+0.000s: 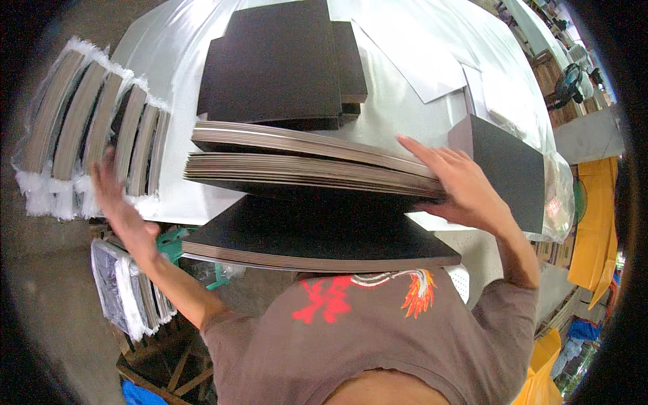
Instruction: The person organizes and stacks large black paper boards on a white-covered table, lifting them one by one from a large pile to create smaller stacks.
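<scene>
In front of me a thick stack of thin black boards [307, 170], with grey-brown edges, stands tilted in two layers with a narrow gap between them. My right hand [466, 182] grips its right end, fingers along the top and thumb lower down. Out to the left, my left hand [125, 212] is raised and empty, its fingers apart and slightly blurred, beside a row of plastic-wrapped board bundles [101, 118]. Closer to my body lies another stack of black boards [324, 233], its near edge against my shirt.
More black boards [273, 64] are piled on the table, which has a whitish plastic cover [162, 54]. White sheets [412, 57] lie at the far right, near a dark box-shaped stack [506, 172]. Another wrapped bundle [125, 287] stands low at left, above a wooden frame [179, 371].
</scene>
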`<action>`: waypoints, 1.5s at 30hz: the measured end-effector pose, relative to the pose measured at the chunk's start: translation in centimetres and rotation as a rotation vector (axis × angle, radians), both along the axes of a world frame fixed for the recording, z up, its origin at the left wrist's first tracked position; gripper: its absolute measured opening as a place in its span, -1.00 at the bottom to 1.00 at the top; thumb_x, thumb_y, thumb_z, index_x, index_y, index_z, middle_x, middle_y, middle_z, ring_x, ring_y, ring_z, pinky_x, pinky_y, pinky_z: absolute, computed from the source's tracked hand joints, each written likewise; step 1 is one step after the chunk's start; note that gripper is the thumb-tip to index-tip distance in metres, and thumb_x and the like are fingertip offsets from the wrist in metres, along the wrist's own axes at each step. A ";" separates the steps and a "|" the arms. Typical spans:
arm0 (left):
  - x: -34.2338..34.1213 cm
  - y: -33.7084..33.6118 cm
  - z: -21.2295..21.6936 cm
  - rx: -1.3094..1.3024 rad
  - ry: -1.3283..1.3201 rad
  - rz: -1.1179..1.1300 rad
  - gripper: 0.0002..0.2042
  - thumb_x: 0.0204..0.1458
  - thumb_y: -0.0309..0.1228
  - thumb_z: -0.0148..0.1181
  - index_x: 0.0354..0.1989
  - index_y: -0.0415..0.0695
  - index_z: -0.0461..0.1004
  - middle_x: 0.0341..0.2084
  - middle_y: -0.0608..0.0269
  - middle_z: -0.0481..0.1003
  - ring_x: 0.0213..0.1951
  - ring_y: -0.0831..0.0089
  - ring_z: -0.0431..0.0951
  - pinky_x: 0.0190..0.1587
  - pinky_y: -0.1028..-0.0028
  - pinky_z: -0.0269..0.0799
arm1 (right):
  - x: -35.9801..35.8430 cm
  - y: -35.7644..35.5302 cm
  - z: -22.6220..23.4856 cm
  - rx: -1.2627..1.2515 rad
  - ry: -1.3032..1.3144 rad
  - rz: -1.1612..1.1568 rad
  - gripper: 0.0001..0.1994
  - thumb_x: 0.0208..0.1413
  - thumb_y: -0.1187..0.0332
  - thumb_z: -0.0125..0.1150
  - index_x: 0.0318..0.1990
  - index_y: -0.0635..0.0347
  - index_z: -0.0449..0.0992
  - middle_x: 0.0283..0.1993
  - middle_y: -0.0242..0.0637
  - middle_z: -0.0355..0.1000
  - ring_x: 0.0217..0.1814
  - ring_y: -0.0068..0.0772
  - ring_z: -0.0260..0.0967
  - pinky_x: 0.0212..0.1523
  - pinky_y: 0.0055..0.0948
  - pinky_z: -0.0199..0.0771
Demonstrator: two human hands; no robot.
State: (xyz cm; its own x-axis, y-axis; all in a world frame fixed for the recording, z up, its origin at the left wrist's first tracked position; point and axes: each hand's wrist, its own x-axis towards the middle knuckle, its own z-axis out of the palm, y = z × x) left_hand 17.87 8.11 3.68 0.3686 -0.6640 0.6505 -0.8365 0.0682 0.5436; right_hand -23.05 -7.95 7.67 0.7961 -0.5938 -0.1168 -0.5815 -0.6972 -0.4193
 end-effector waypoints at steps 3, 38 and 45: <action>4.7 -1.2 -4.5 0.280 0.259 -0.302 0.40 -0.75 0.29 0.38 0.34 -0.19 -0.23 0.26 -0.10 0.03 0.28 0.09 0.06 0.27 0.13 -0.11 | -3.0 0.2 -1.6 0.055 -0.111 -0.114 -0.07 -0.42 0.49 0.44 0.26 -0.02 0.11 -0.10 -0.07 0.39 0.03 -0.09 0.33 0.06 -0.24 0.29; 16.3 -27.6 6.0 0.487 0.898 -0.263 -0.25 -0.28 0.07 0.36 -0.05 -0.35 0.42 -0.17 0.01 0.50 -0.20 0.23 0.54 -0.10 0.35 0.42 | 14.1 -17.0 2.7 0.390 -1.024 -0.636 -0.28 -0.25 0.20 0.47 0.00 0.55 0.29 -0.20 0.05 0.45 -0.28 -0.25 0.50 -0.27 -0.34 0.57; 16.8 -31.5 1.3 0.458 0.696 -0.065 -0.06 -0.43 0.17 0.40 -0.04 -0.50 0.36 -0.12 -0.10 0.46 -0.14 0.16 0.52 -0.06 0.31 0.41 | 16.3 -22.7 -1.3 0.443 -0.891 -0.700 -0.28 -0.29 0.20 0.50 -0.02 0.56 0.33 -0.25 0.03 0.47 -0.32 -0.25 0.51 -0.31 -0.35 0.57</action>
